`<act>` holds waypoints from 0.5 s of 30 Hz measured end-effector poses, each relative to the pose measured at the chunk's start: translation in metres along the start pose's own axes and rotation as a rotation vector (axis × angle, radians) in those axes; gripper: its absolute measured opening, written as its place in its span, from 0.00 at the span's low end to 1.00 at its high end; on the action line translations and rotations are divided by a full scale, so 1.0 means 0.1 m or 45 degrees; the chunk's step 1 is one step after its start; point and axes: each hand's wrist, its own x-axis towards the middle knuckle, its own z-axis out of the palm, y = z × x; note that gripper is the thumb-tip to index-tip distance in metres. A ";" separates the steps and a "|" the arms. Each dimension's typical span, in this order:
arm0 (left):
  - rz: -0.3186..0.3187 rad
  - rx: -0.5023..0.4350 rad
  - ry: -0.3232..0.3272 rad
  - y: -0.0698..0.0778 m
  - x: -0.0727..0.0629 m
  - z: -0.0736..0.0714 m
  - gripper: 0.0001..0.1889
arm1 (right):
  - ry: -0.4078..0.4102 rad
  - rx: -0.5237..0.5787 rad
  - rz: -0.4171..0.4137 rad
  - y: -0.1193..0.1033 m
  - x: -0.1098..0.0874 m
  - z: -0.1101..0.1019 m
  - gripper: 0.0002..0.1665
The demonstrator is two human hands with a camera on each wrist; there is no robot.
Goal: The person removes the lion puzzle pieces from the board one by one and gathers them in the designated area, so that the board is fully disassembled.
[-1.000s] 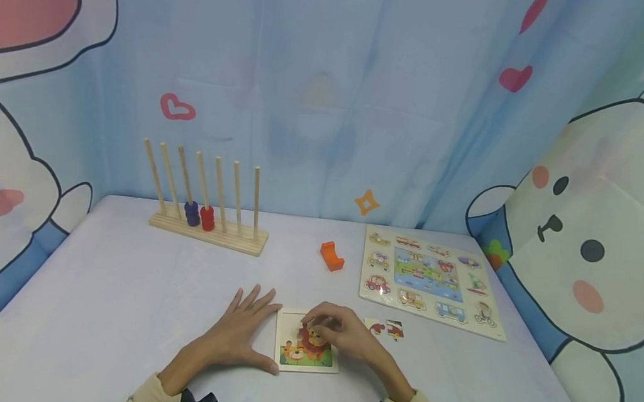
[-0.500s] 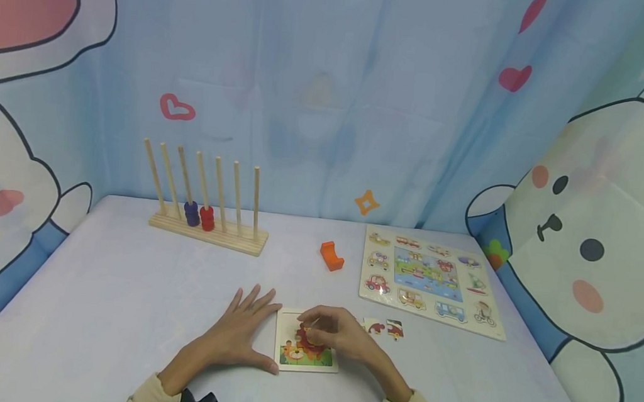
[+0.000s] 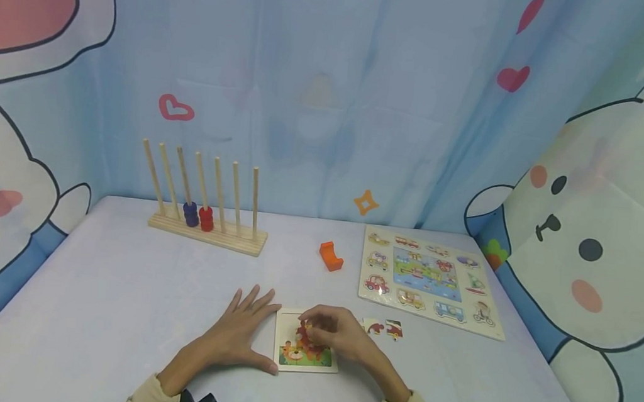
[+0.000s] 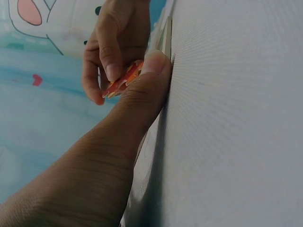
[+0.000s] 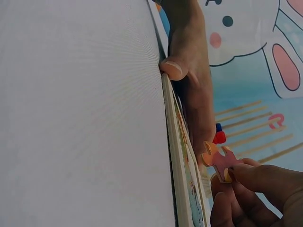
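Our right hand (image 3: 337, 331) has edged left above the puzzle board (image 3: 288, 326), lower centre of frame! Its fingers pinch a puzzle piece (image 5: 220, 161), raised and seemingly not yet seated, while our left hand (image 3: 236, 336), fingers spread, touches the board's edge.

You can read no words, labels, brands or numbers in any of the 3 views. The only signs you can make out are printed shapes on the light-blue fabric curtain (image 3: 323, 43): 1 red-pink outlined heart (image 3: 164, 108) towards the left, 1 solid red-pink heart (image 3: 512, 79) towards the right, and 1 orange 4-pointed star (image 3: 367, 195) low down, above the worktop (image 3: 121, 299).
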 end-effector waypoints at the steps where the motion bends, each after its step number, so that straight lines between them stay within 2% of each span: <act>1: 0.003 -0.001 0.006 0.00 0.00 0.00 0.59 | 0.007 0.000 0.007 0.00 0.00 -0.01 0.13; 8: -0.006 -0.003 0.013 -0.01 -0.01 0.01 0.60 | 0.078 0.069 0.042 0.06 -0.09 -0.15 0.16; 12: -0.007 0.002 0.008 -0.01 -0.01 0.00 0.60 | 0.147 0.116 0.046 0.12 -0.20 -0.29 0.15; 15: -0.008 -0.002 -0.002 0.00 0.00 0.00 0.60 | 0.222 0.110 0.092 0.18 -0.30 -0.40 0.14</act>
